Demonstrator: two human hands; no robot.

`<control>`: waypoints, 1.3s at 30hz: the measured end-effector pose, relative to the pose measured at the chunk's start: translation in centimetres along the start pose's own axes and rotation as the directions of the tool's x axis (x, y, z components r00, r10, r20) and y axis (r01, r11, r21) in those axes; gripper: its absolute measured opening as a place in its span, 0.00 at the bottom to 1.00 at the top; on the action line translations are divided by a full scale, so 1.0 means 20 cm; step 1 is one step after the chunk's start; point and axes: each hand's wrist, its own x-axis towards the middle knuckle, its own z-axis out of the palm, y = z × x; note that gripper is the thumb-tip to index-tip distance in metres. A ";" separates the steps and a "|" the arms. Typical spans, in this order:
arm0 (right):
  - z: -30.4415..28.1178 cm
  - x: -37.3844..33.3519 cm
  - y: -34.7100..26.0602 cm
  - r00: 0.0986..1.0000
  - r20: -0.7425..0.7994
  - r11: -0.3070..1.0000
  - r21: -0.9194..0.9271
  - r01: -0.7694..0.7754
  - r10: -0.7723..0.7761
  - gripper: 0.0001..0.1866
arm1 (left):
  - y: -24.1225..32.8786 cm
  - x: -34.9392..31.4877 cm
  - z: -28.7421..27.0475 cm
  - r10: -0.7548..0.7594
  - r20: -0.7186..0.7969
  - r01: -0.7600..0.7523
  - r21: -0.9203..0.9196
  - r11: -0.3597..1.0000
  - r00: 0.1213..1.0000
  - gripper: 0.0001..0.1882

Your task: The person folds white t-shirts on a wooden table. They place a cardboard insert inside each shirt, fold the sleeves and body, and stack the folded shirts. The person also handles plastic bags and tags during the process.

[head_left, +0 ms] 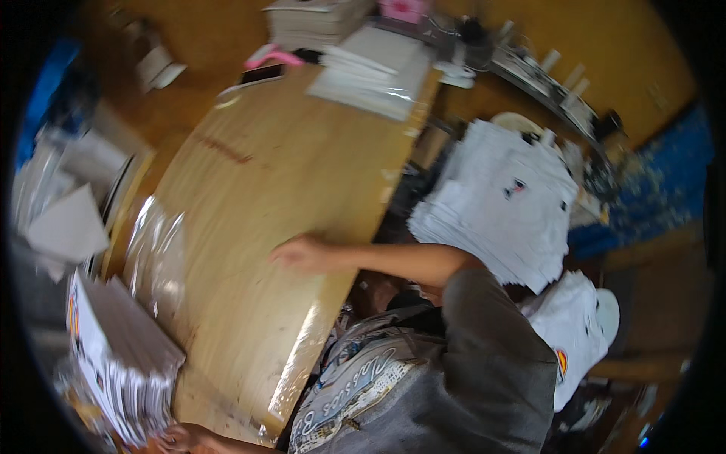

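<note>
My right hand [306,253] hovers over or rests on the wooden table [257,189], about its middle. It is smeared by motion, so its fingers cannot be made out, and no object shows in it. At the lower left, my left hand [178,437] is beside the bottom corner of a tall stack of folded white shirts [125,363], seemingly touching it. The left fingers are partly hidden and blurred. Clear plastic film [159,253] lies on the table's left edge, just above that stack.
White flat packs [370,72], a phone [262,74] and a pink-handled item [274,57] lie at the table's far end. Right of the table stands a large pile of white shirts [503,204], with more white shirts [571,325] nearer. Papers [72,227] crowd the left side.
</note>
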 end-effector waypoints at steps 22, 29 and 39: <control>-0.96 -2.16 1.15 -0.660 -0.356 0.275 0.934 -0.229 0.661 0.34 | 2.57 0.12 -0.70 0.370 0.268 0.136 -0.928 0.347 0.889 0.13; -0.92 -2.35 1.35 -0.575 -0.202 0.198 0.978 -0.071 0.793 0.32 | 2.50 0.06 -0.81 0.443 0.361 0.227 -0.917 0.328 0.820 0.11; -1.83 -2.28 0.57 -0.562 -0.771 0.952 0.203 0.230 0.300 0.06 | 2.57 0.11 -0.81 0.453 0.398 0.366 -0.917 0.160 0.798 0.12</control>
